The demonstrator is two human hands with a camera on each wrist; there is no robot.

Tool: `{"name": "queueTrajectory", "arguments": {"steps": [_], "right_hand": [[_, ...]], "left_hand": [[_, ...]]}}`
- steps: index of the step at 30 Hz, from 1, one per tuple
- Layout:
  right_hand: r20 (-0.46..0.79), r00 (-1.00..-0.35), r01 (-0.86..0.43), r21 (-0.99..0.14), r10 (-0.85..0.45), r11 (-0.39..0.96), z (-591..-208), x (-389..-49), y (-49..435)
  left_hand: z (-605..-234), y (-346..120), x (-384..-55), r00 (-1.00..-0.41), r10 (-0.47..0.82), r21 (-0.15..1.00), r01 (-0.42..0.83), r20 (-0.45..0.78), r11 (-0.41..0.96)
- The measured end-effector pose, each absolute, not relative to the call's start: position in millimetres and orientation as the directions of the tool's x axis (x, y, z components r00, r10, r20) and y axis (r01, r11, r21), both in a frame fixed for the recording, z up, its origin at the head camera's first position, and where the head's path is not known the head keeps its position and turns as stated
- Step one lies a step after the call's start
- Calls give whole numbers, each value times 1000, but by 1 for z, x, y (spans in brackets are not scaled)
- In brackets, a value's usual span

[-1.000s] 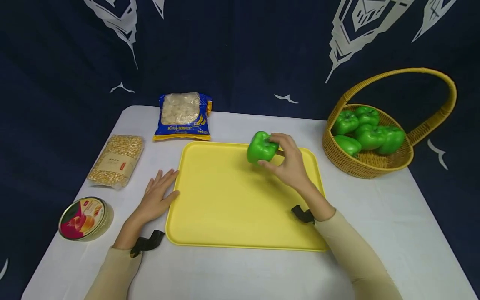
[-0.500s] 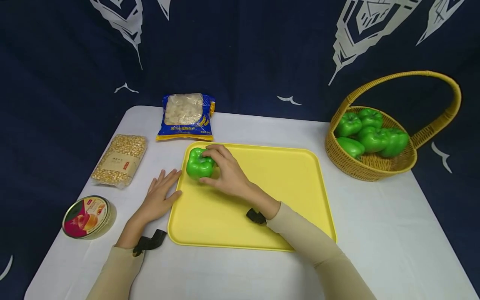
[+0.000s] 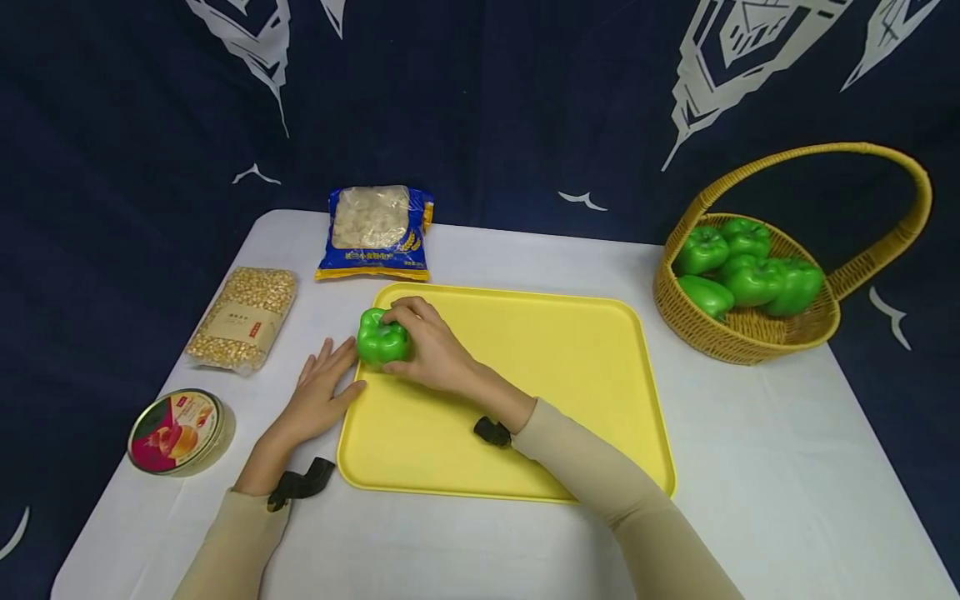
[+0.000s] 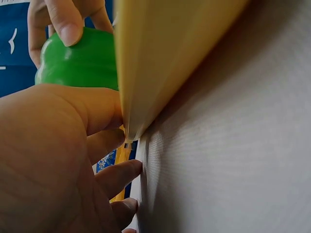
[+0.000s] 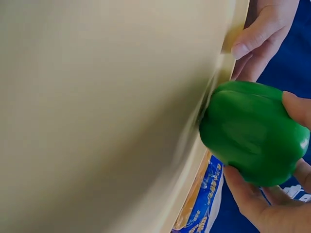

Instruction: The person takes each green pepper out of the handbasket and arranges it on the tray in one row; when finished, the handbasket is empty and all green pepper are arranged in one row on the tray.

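Observation:
A glossy green bell pepper [image 3: 381,337] is over the left rim of the yellow tray [image 3: 517,400], toward its far corner. My right hand [image 3: 431,346] grips it from the right, thumb and fingertips on its sides; the right wrist view shows the pepper [image 5: 252,131] close against the tray's edge. My left hand [image 3: 318,396] lies with straight, spread fingers at the tray's left edge. In the left wrist view the left thumb [image 4: 104,104] touches the tray's side, and the held pepper [image 4: 80,60] appears just beyond it.
A wicker basket [image 3: 705,337] with several green peppers [image 3: 750,279] stands at the far right, its tall handle arching up. Behind the tray lies a blue-and-yellow food packet [image 3: 375,229]. On the left are a bag of corn kernels [image 3: 243,321] and a round tin [image 3: 180,433].
My right hand has carried the pepper leftward across the tray from its far right part to the left rim. The left hand has stayed at the tray's edge.

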State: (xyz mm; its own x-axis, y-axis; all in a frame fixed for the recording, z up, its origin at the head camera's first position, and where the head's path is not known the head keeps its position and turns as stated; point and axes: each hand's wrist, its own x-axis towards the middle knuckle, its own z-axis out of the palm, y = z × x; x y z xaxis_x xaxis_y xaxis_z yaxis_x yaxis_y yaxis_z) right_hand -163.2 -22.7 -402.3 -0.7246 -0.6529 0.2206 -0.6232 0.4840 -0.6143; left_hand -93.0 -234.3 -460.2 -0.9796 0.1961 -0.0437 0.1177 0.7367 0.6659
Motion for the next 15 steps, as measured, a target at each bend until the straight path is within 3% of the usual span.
{"name": "queueTrajectory", "arguments": {"steps": [15], "right_hand": [[209, -696, -649, -594, -687, 476, -406, -160, -28]], "left_hand": [[-459, -235, -93, -979, 200, 666, 127, -34, 735]]}}
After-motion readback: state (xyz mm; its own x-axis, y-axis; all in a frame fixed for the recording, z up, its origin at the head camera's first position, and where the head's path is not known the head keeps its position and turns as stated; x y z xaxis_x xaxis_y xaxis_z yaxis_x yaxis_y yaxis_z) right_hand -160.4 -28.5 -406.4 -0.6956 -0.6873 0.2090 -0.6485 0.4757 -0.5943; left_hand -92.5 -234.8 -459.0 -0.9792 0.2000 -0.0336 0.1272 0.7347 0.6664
